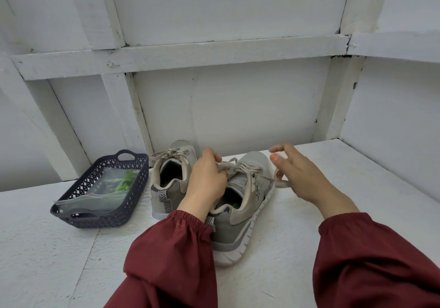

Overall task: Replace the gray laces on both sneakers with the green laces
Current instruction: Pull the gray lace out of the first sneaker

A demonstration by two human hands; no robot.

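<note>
Head: left hand curled, right hand half-curled, on gray laces.

You've got a dark lattice basket at your left on the white tabletop, a clear plastic bag inside it, white boards behind.

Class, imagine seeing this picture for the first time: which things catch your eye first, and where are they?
Two hands in dark red sleeves meet over the nearer sneaker at the centre: the left hand grips its gray laces, the right hand, fingers spread, is at a loose loop. Left of the second sneaker sits a dark basket holding a clear bag with green laces.
</note>
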